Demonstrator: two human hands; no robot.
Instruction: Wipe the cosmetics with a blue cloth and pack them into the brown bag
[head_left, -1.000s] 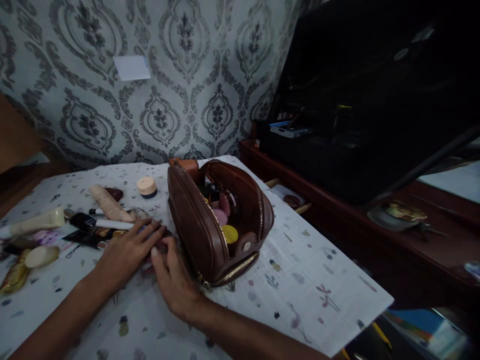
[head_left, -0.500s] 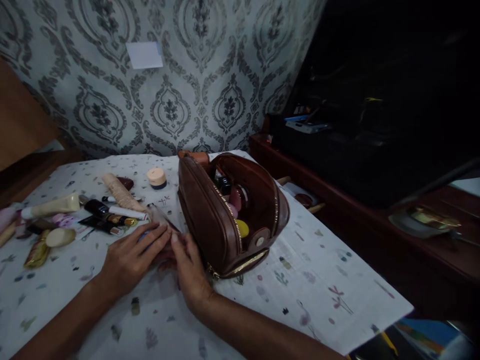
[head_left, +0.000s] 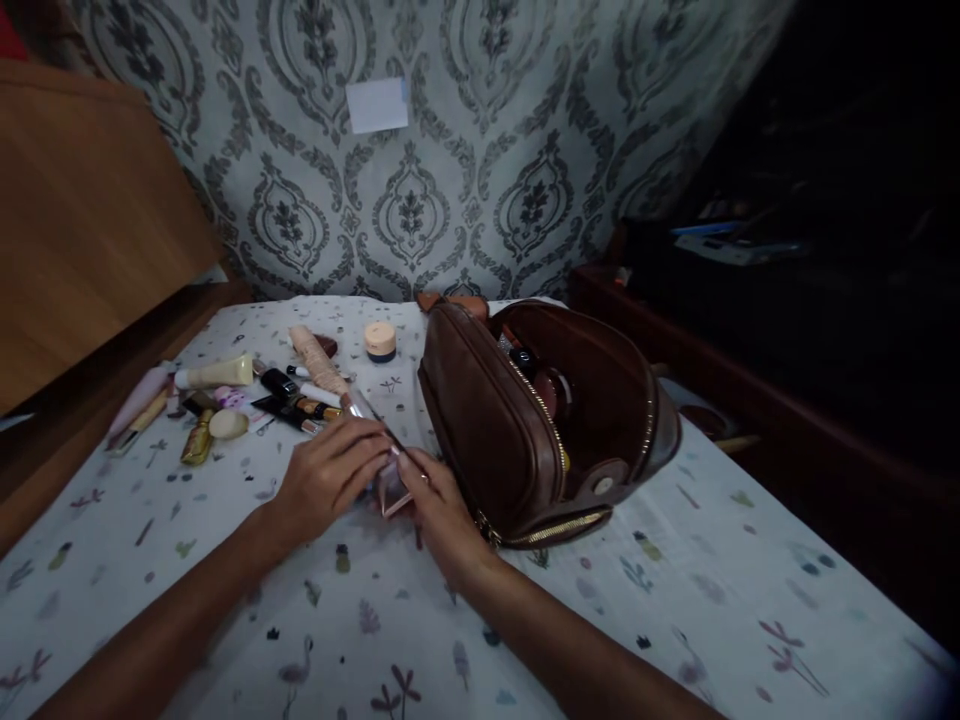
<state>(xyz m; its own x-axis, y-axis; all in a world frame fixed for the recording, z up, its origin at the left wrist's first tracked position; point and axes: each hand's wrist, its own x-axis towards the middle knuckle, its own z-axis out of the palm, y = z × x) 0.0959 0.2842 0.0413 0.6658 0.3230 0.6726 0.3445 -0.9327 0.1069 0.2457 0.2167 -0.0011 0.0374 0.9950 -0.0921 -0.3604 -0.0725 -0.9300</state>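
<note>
My left hand [head_left: 328,478] and my right hand [head_left: 435,502] meet on the patterned cloth [head_left: 465,620] just left of a brown leather toiletry bag [head_left: 525,420]. Together they pinch a small pinkish flat item [head_left: 393,492] between their fingertips; I cannot make out what it is. The bag lies on its side with its zip open, and small jars and tubes show inside it. My right hand's back nearly touches the bag's front.
Several cosmetics lie left of my hands: a cream tube [head_left: 217,373], dark pencils [head_left: 292,402], a gold item [head_left: 196,440] and a small round jar [head_left: 380,341]. A wooden board [head_left: 82,220] stands at left. Dark furniture [head_left: 787,330] fills the right.
The view has swung left, so the bag and hands sit further right in frame. Both hands have drawn their fingertips together and tilted up the small pinkish item.
</note>
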